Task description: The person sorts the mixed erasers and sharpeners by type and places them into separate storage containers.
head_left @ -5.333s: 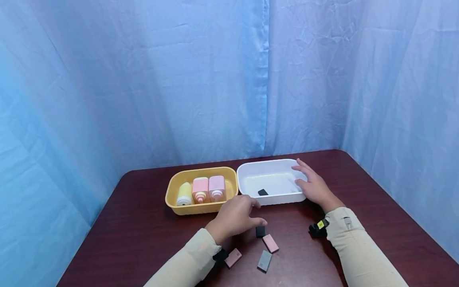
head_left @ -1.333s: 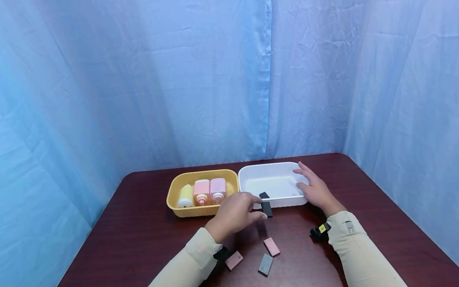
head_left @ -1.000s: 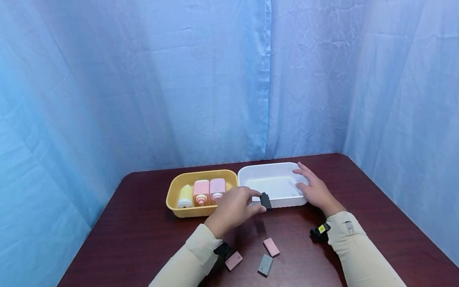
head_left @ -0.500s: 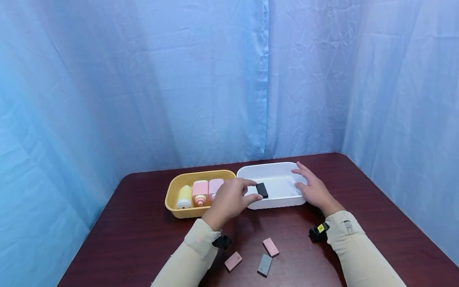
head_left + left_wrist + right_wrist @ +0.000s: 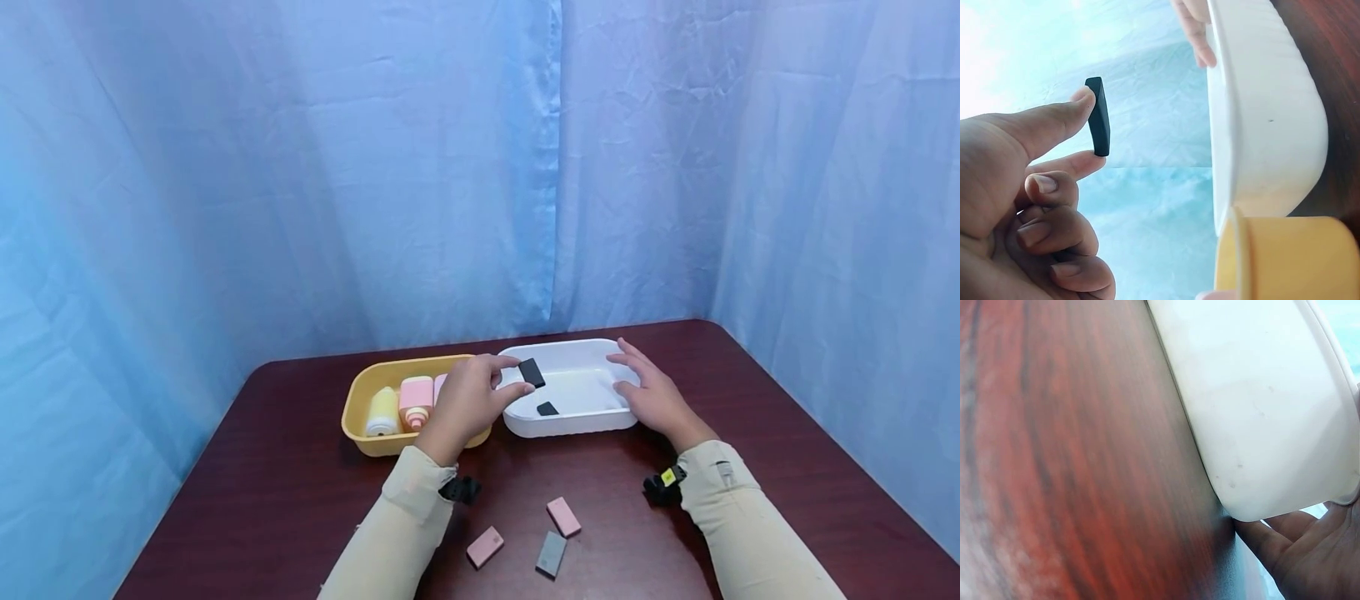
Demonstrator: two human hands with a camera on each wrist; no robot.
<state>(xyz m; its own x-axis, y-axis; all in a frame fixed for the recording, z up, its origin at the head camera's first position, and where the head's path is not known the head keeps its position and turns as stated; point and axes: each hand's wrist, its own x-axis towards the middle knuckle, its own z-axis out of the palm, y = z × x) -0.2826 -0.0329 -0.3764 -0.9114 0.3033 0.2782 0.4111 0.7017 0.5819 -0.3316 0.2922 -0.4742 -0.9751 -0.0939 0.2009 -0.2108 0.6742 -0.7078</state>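
Note:
Between thumb and index fingertip, my left hand [image 5: 467, 400] pinches a small black rectangular block [image 5: 532, 372] above the left end of the white tray [image 5: 572, 425]. The left wrist view shows that block [image 5: 1100, 117] nearly edge-on, with the other fingers curled in. A second black block [image 5: 547, 408] lies inside the tray by its front wall. My right hand [image 5: 656, 396] holds the tray's right end, thumb and some fingers reaching over the rim. From the right wrist, fingers [image 5: 1266, 540] also show against the tray's outer end. Part of that grip is hidden.
A yellow tray [image 5: 360, 433] stands left of the white one, with a yellow bottle [image 5: 385, 408], a pink bottle [image 5: 416, 396] and a partly covered lilac bottle. Two pink blocks [image 5: 563, 517] [image 5: 485, 547] and a grey block [image 5: 551, 554] lie on the dark red table [image 5: 300, 517].
My left hand picked the black block off the table, then carried it up over the white tray's front rim and leftward. My right hand stays at the tray's right end.

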